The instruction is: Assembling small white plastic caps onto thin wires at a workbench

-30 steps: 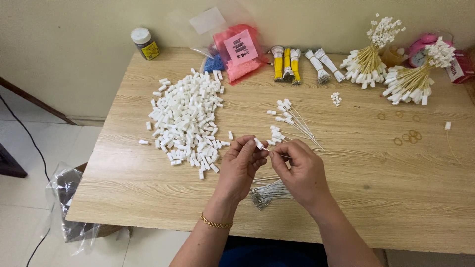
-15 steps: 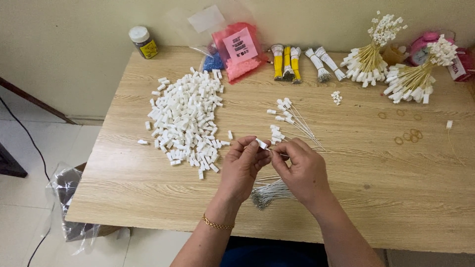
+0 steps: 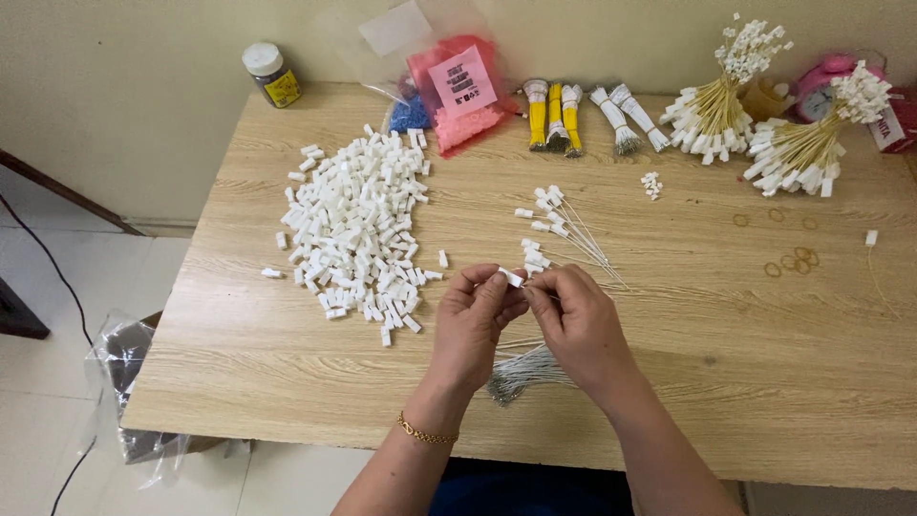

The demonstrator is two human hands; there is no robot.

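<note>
The left hand (image 3: pixel 475 325) pinches a small white plastic block (image 3: pixel 511 277) between thumb and fingertips, holding it just above the table's middle. The right hand (image 3: pixel 576 320) meets it from the other side, fingers drawn narrow around something too thin to make out at the block's end. A thin gold chain bracelet (image 3: pixel 426 433) circles the left wrist.

The block is short, squared and matte. Under the hands lies a loose bundle of thin white wires (image 3: pixel 525 371), their ends fanned toward the near edge. Just beyond the hands, a few thin white wires tipped with white blocks (image 3: pixel 559 229) lie spread out. To the left sits a broad heap of small white plastic blocks (image 3: pixel 358 229), some strays scattered at its edges.

All of this rests on a light wooden table with a streaked grain (image 3: pixel 707 382), set against a pale wall. Along the far edge stand a small jar with a white lid and yellow label (image 3: pixel 270 75), a clear plastic bag of pink pieces (image 3: pixel 458 91), tied yellow and white wire bundles (image 3: pixel 564 115), and two upright sheaves of tan wires capped in white (image 3: pixel 764 115). A few tan rubber bands (image 3: pixel 793 256) lie flat at the right. The floor beneath is pale tile.
</note>
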